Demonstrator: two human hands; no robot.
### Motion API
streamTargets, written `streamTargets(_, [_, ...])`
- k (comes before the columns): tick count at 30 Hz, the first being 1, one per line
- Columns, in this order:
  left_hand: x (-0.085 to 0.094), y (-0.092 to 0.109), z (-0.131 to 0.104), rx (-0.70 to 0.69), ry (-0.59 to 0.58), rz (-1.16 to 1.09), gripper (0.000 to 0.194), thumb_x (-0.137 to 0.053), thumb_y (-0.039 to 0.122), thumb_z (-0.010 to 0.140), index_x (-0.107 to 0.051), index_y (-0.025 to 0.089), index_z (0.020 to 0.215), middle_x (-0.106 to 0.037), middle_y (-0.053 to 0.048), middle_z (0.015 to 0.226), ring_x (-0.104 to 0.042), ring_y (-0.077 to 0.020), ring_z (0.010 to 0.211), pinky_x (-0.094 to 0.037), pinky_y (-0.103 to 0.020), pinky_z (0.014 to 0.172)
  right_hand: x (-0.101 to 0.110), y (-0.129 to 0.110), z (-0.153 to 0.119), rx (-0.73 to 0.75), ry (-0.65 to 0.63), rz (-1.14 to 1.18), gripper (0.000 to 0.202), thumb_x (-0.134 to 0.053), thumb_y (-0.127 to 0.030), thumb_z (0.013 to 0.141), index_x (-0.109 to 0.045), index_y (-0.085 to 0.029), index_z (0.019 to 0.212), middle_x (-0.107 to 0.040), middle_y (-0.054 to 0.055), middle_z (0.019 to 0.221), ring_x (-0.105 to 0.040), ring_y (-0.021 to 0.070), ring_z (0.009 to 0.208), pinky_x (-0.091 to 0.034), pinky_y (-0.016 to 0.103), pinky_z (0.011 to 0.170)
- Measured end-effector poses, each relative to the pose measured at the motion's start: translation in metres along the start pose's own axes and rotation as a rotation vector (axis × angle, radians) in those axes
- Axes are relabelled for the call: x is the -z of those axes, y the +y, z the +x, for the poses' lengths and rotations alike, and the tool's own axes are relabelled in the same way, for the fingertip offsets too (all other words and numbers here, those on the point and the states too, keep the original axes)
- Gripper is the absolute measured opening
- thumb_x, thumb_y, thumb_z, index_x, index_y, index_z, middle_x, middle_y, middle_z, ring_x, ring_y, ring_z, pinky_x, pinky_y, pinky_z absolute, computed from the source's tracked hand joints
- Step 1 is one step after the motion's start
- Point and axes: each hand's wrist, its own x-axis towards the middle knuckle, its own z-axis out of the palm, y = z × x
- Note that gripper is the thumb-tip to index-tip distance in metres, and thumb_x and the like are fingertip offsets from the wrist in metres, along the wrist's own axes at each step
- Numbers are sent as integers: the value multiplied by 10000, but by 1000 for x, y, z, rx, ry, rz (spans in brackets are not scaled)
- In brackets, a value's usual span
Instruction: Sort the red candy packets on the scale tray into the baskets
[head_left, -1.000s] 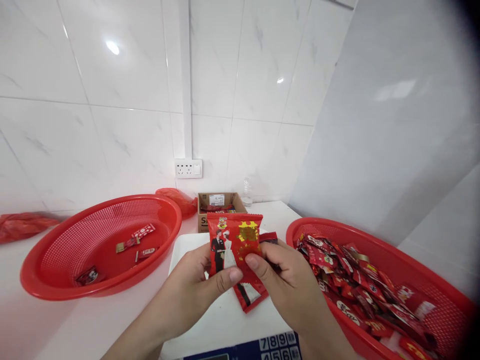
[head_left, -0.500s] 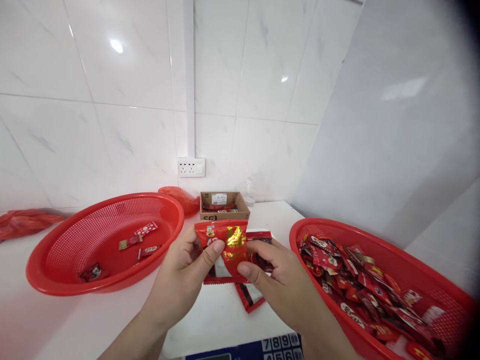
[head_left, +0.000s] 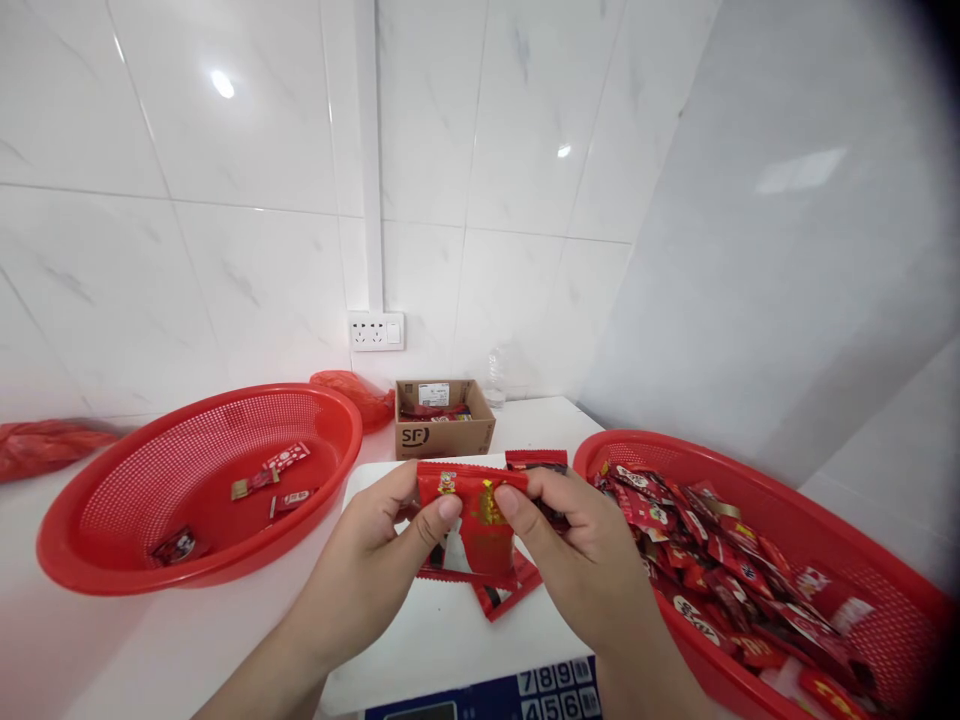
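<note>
Between my two hands I hold a red snack packet (head_left: 480, 530) with gold print, level above a white weighing scale (head_left: 405, 640). My left hand (head_left: 375, 560) pinches its left edge, thumb on the front. My right hand (head_left: 581, 550) grips the upper right edge, also with the thumb in front. Behind my right fingers another red packet (head_left: 536, 460) shows in part; whether that hand touches it I cannot tell. Beneath the held packet, one more red and black packet (head_left: 506, 595) lies on the scale, partly covered.
A red plastic basket (head_left: 60, 560) with several small packets stands left. On the right, another red basket (head_left: 915, 570) is heaped with packets. A cardboard box (head_left: 446, 438) with packets sits behind the scale. Red plastic bags (head_left: 49, 447) lie by the wall, below a power socket (head_left: 376, 331).
My right hand has shifted its grip up to the packet's upper right edge, and the packet is pulled flatter and sits slightly lower. The view has shifted a little.
</note>
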Motion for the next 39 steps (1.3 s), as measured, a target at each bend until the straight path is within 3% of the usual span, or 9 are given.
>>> streamTargets(4, [0, -1, 0, -39, 92, -41, 255, -591, 389, 916, -692, 207, 1064, -745, -49, 981, -677, -202, 831, -526, -286, 699, 3, -3, 2, -45, -169, 28, 264, -588, -453, 885, -716, -223, 896, -664, 25, 811, -587, 166, 726, -462, 254, 625])
streamTargets(7, [2, -2, -1, -80, 137, -19, 251, -600, 389, 911, -693, 204, 1054, -743, -54, 987, -674, -200, 841, -517, -272, 691, 3, -3, 3, -87, -286, -7, 259, -608, -436, 870, -725, -207, 894, -644, 33, 803, -586, 169, 719, -460, 254, 607])
streamTargets(12, [4, -3, -1, -67, 29, 8, 325, -596, 383, 915, -625, 230, 1200, -682, -72, 1203, -643, -218, 995, -508, -302, 823, -1, -5, 2, -81, -184, 61, 258, -549, -392, 905, -690, -201, 805, -683, 41, 828, -614, 195, 799, -471, 276, 671])
streamTargets(17, [1, -1, 0, -5, -102, 55, 303, -606, 356, 908, -665, 212, 1168, -706, -58, 1157, -647, -232, 980, -509, -333, 869, -2, -6, 2, -86, -76, 131, 267, -548, -395, 900, -684, -203, 775, -678, 9, 734, -594, 168, 680, -461, 252, 605])
streamTargets(23, [1, 0, 0, -33, -49, -5, 248, -602, 353, 909, -711, 204, 1075, -728, -47, 1092, -644, -249, 1006, -516, -359, 889, 0, -1, 3, -54, -230, 119, 329, -590, -501, 881, -723, -200, 879, -686, 27, 799, -592, 169, 720, -458, 243, 609])
streamTargets(27, [0, -1, 1, -35, -62, -11, 238, -622, 339, 898, -700, 191, 1067, -720, -65, 1103, -629, -264, 1061, -509, -382, 929, -1, -1, 3, -57, -297, 131, 308, -545, -454, 927, -725, -205, 931, -693, 40, 883, -610, 181, 811, -471, 265, 690])
streamTargets(32, [-1, 0, 3, -58, 65, -75, 357, -597, 361, 916, -535, 223, 1240, -627, -96, 1271, -600, -248, 1130, -531, -339, 895, -2, -3, 5, -101, -356, 14, 326, -516, -457, 940, -701, -196, 878, -668, 47, 865, -608, 195, 811, -474, 306, 706])
streamTargets(35, [4, -2, 4, -33, 89, -60, 535, -566, 366, 932, -350, 271, 1413, -562, -109, 1356, -576, -259, 1179, -525, -351, 906, -1, 4, 6, -113, -324, -49, 315, -505, -466, 941, -695, -222, 1005, -663, 62, 977, -620, 217, 903, -495, 351, 781])
streamTargets(39, [16, -12, 8, 56, 226, 406, 677, -549, 405, 923, -211, 351, 1507, -508, -104, 1420, -511, -339, 1255, -471, -489, 955, 3, 16, 6, -104, -154, -88, 374, -396, -401, 985, -584, -302, 1294, -626, 74, 1173, -618, 223, 1008, -514, 408, 871])
